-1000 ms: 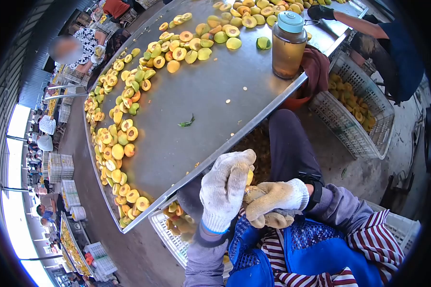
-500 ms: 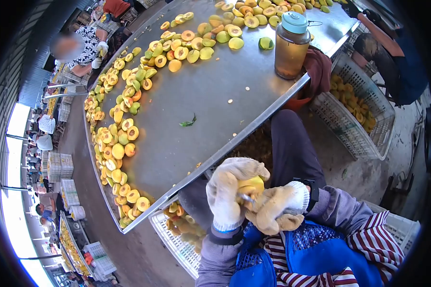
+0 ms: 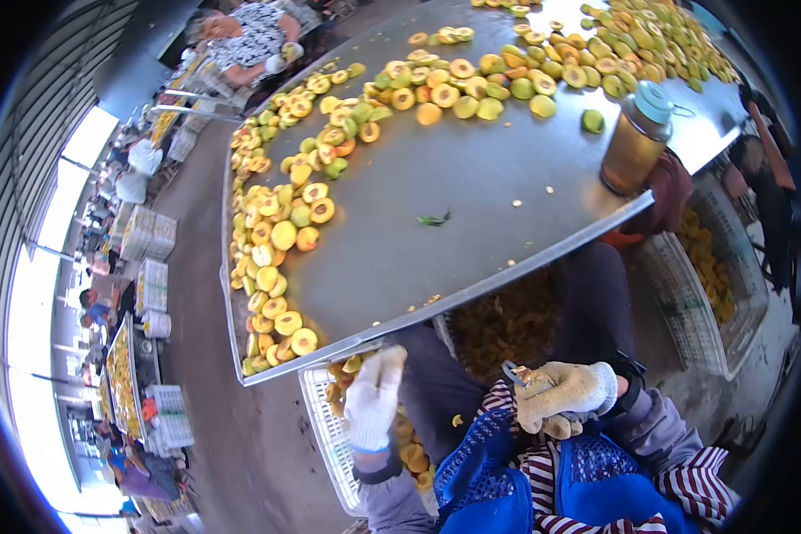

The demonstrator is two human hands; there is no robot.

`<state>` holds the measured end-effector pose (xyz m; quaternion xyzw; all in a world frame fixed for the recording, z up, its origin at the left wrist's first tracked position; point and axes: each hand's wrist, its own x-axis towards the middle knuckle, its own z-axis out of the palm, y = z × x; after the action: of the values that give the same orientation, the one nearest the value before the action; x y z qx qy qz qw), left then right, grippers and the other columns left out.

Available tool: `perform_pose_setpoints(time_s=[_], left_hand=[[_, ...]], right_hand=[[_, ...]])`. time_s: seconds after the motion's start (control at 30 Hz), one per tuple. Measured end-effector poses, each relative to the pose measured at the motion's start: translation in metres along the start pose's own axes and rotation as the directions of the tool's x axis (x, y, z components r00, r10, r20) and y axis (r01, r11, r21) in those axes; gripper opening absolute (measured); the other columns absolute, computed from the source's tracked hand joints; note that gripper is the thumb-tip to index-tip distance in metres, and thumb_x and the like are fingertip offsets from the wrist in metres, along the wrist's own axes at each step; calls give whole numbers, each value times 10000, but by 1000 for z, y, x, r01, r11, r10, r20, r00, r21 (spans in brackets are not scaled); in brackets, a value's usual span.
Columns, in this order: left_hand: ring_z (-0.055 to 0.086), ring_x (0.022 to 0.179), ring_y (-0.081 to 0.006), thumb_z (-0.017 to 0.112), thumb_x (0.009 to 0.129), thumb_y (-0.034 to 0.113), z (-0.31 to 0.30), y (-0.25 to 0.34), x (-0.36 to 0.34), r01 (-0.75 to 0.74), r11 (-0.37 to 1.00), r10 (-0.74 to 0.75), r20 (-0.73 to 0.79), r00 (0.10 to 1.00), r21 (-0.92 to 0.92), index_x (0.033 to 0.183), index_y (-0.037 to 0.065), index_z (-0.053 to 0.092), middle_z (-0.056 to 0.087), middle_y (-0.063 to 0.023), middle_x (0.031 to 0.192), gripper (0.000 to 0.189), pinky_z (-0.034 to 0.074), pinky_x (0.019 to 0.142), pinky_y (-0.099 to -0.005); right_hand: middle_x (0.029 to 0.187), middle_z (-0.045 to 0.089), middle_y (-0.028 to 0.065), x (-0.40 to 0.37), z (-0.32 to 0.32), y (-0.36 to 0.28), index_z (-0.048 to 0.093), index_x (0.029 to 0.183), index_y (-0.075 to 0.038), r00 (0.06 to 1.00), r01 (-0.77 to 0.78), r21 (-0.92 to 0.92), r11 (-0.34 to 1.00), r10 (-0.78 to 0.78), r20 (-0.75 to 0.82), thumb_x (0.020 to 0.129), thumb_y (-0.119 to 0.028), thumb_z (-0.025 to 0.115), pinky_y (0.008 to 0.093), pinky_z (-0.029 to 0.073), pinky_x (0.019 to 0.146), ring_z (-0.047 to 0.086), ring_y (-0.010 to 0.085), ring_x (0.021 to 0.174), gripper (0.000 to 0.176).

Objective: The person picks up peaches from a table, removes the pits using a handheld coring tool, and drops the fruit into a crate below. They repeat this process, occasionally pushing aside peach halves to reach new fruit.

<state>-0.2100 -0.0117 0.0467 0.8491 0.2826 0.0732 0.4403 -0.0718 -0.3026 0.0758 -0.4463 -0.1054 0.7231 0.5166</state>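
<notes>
My left hand (image 3: 376,396), in a white work glove, hangs over a white plastic crate (image 3: 327,445) of yellow peach halves beside my knee. Its fingers look stretched out, slightly blurred, with a peach half (image 3: 353,363) just beside them; the palm side is hidden. My right hand (image 3: 561,396), in a stained glove, is in front of my chest, closed on a small metal tool with a curved, loop-like tip (image 3: 510,372). Orange-brown bits cling near that tip. A small yellow scrap (image 3: 457,420) shows between the hands, against my trouser leg.
Halved peaches (image 3: 285,236) lie in a curved band on the metal table (image 3: 374,267). A lidded bottle (image 3: 636,142) stands by its edge, near a leaf (image 3: 434,219). Another crate (image 3: 685,303) is at right, scraps (image 3: 507,325) below the table. A person (image 3: 249,40) works across the table.
My left hand has left the peach held at my chest and swung left over the crate. The peach is gone from between my hands; the right still grips the tool. The view has turned.
</notes>
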Motion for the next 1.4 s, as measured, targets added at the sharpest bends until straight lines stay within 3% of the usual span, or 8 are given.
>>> perform_pose_setpoints(time_s=[0.1, 0.33, 0.47, 0.63, 0.7, 0.77, 1.03, 1.4], left_hand=[[611, 1130, -310, 617, 933, 352, -26, -27, -14, -191, 859, 204, 26, 979, 475, 1155, 103, 692, 657, -110, 1217, 341, 466, 985, -363], [613, 1090, -204, 590, 973, 219, -47, -31, 13, 84, 994, -83, 28, 996, -65, 1194, -20, 630, 636, -137, 1227, 328, 470, 943, -304], [638, 1048, -192, 604, 973, 256, -62, -60, 61, -87, 996, 87, -56, 995, -5, 1200, -4, 627, 671, -123, 1160, 346, 492, 905, -299], [665, 1007, -204, 655, 925, 360, -104, -98, 132, 44, 987, 1, -283, 959, 152, 1237, 57, 627, 706, -124, 1087, 436, 512, 870, -311], [608, 1149, -344, 607, 900, 514, -134, -123, 169, 218, 970, -169, -345, 923, 108, 1278, 34, 590, 636, -195, 1239, 611, 464, 979, -383], [600, 1165, -342, 615, 897, 495, -163, -157, 202, 134, 960, -8, -454, 891, 245, 1321, 31, 557, 614, -211, 1270, 631, 457, 989, -385], [527, 1244, -404, 549, 873, 627, -210, -150, 310, 353, 909, -208, -494, 844, 221, 1480, 61, 372, 562, -269, 1322, 849, 401, 1034, -434], [411, 1366, -369, 561, 884, 615, -121, -137, 355, 1, 976, 21, -101, 995, 218, 1427, 151, 475, 341, -213, 1520, 720, 331, 1124, -396]], right_hand=[[589, 620, 47, 10, 7, -15, 673, 811, -36, 994, -43, -56, 997, 37, -102, 919, -229, 669, 218, 433, 410, 577, 106, 462, 221], [579, 642, 106, 61, -3, -38, 644, 781, 4, 923, 149, -158, 976, -195, -333, 905, -187, 646, 252, 455, 385, 594, 163, 422, 227], [561, 618, 127, 87, -26, -53, 587, 795, 13, 806, 170, -209, 963, -258, -532, 891, -196, 645, 280, 458, 366, 573, 193, 391, 237], [510, 574, 120, 120, -79, -57, 557, 773, -2, 660, 253, -219, 942, -334, -673, 879, -172, 626, 293, 430, 336, 548, 211, 357, 212], [488, 555, 119, 123, -90, -59, 560, 721, -3, 653, 276, -179, 944, -321, -686, 873, -157, 621, 298, 405, 309, 520, 214, 328, 224], [494, 558, 111, 121, -85, -67, 572, 697, 0, 670, 289, -134, 948, -300, -679, 864, -144, 628, 296, 417, 331, 524, 211, 338, 227], [667, 658, 114, 127, -101, -58, 642, 761, 26, 618, 289, -155, 945, -307, -724, 838, -97, 658, 292, 503, 582, 640, 188, 613, 146], [655, 652, 103, 125, -92, -71, 624, 753, 9, 689, 173, -80, 982, -179, -702, 852, -121, 652, 273, 481, 455, 617, 189, 475, 166]])
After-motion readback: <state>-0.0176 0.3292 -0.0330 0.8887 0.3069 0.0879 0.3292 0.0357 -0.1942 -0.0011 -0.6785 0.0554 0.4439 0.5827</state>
